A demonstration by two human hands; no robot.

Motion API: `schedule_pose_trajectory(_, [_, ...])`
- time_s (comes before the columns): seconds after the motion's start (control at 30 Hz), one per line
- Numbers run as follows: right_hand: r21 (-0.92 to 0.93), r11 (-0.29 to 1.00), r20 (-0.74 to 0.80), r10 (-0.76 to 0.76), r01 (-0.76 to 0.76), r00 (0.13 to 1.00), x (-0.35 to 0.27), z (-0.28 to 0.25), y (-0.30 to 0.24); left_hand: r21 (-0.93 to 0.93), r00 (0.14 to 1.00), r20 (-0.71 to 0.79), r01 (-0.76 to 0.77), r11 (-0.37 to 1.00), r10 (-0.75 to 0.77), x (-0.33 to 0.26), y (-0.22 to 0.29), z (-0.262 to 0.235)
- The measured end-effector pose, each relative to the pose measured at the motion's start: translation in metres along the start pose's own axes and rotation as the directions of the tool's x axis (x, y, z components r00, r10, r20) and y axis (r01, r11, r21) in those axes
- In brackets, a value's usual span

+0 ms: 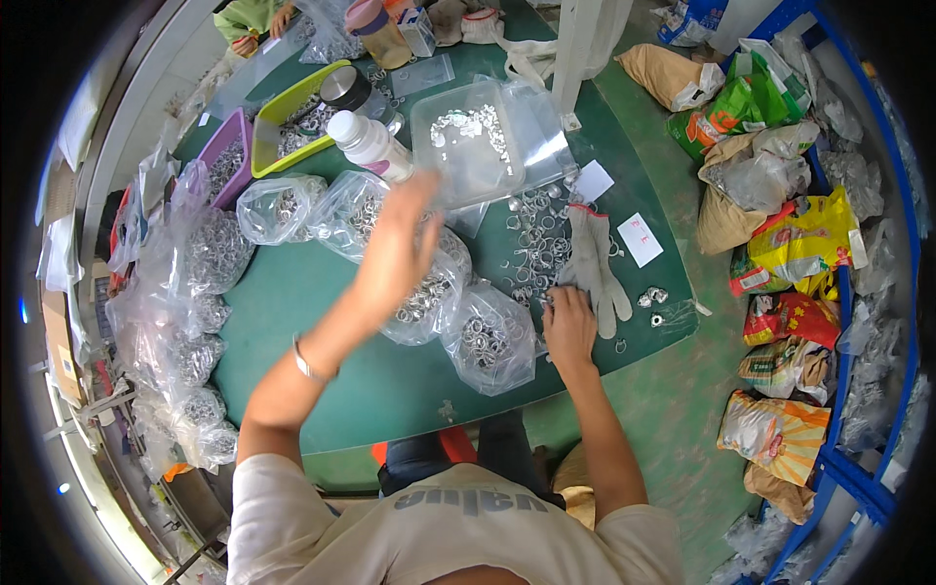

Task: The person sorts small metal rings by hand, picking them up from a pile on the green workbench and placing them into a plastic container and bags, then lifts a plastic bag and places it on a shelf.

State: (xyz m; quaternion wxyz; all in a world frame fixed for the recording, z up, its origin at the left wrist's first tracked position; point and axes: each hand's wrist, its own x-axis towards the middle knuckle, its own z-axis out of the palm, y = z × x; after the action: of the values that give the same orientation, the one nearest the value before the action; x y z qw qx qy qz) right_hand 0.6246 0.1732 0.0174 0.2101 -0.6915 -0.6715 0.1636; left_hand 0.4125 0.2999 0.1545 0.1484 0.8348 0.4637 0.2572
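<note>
My left hand is raised over the green table, fingers apart and empty, just below a clear plastic box holding metal rings. A white bottle lies beside it. My right hand rests on the table next to a heap of loose metal rings, its fingers curled at the heap's lower edge. A white work glove lies just above that hand. Clear bags of rings sit between my two hands.
More ring bags pile up along the left edge. A purple tray and a yellow-green tray hold rings at the back. Another person's hands work at the far end. Sacks crowd blue shelving at right.
</note>
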Motion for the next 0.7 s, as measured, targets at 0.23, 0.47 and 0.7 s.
schedule_pose_trajectory(0.23, [0.153,0.956,0.063,-0.262,0.25,0.963,0.022,-0.008,-0.01,0.037,0.893,0.445,-0.094,0.995,0.068,-0.102,0.072,0.049])
schedule_pose_trajectory(0.47, [0.591,0.796,0.067,0.11,-0.129,0.992,0.016,-0.013,0.007,-0.094,0.961,0.274,0.056,0.994,-0.029,-0.116,0.067,0.066])
schedule_pose_trajectory(0.7, [0.907,0.195,0.348,0.15,-0.373,0.925,-0.01,-0.061,-0.027,-0.682,0.805,0.353,0.571,0.458,-0.477,-0.093,0.098,0.062])
